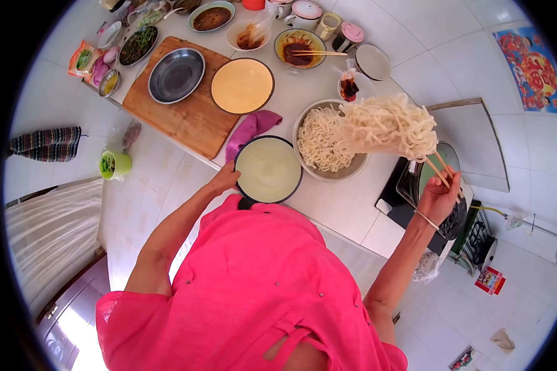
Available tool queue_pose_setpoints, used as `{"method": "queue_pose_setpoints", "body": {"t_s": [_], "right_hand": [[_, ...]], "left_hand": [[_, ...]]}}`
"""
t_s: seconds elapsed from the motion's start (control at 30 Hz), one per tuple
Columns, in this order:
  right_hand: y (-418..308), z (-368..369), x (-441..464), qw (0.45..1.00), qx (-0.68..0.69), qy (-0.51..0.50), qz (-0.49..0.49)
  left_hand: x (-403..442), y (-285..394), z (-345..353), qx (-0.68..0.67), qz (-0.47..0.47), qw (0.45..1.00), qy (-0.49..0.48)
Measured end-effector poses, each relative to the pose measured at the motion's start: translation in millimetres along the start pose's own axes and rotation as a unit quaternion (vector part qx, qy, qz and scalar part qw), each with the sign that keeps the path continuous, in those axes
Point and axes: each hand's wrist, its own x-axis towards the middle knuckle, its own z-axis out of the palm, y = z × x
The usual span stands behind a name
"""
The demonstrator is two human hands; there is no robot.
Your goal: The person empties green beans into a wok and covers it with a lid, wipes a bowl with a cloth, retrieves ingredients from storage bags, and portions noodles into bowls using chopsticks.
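A pale bowl with a dark rim [268,169] is at the counter's front edge, in front of me. My left hand [226,177] is closed on its left rim, the fingertips partly hidden. My right hand [440,193] grips a pair of wooden chopsticks [444,166]. A thick bundle of noodles [393,125] hangs raised on them, over the right side of a large bowl [337,175]. More noodles [320,141] lie in that bowl. Behind the pale bowl lies a purple cloth [254,131].
A wooden cutting board [148,102] carries a grey metal plate [177,75]; a yellow plate [242,85] overlaps its right edge. Behind stand a sauce bowl with chopsticks [298,46], a lidded cup [348,36] and a plate of greens [138,44]. A stove [408,185] sits right.
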Motion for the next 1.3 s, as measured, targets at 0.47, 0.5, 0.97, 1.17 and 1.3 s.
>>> {"method": "queue_pose_setpoints", "body": {"t_s": [0.47, 0.5, 0.97, 1.17, 1.3], "right_hand": [[1.7, 67.6, -68.4, 0.987, -0.132, -0.08, 0.037], [16.3, 68.8, -77.5, 0.974, -0.198, -0.11, 0.033], [95.4, 39.4, -93.5, 0.9, -0.383, -0.174, 0.117], [125.6, 37.0, -108.8, 0.876, -0.411, -0.239, 0.082], [143.6, 40.6, -119.7, 0.849, -0.428, -0.299, 0.074]], "left_hand": [[-10.2, 18.5, -3.6, -0.007, -0.026, 0.998, -0.05], [-10.2, 17.7, -3.8, -0.014, -0.028, 0.998, -0.054], [-7.8, 12.1, -4.1, -0.054, -0.056, 0.995, -0.065], [-9.5, 17.2, -1.7, -0.035, -0.053, 0.997, -0.054], [-10.2, 12.2, -0.4, -0.035, -0.043, 0.998, -0.044]]}}
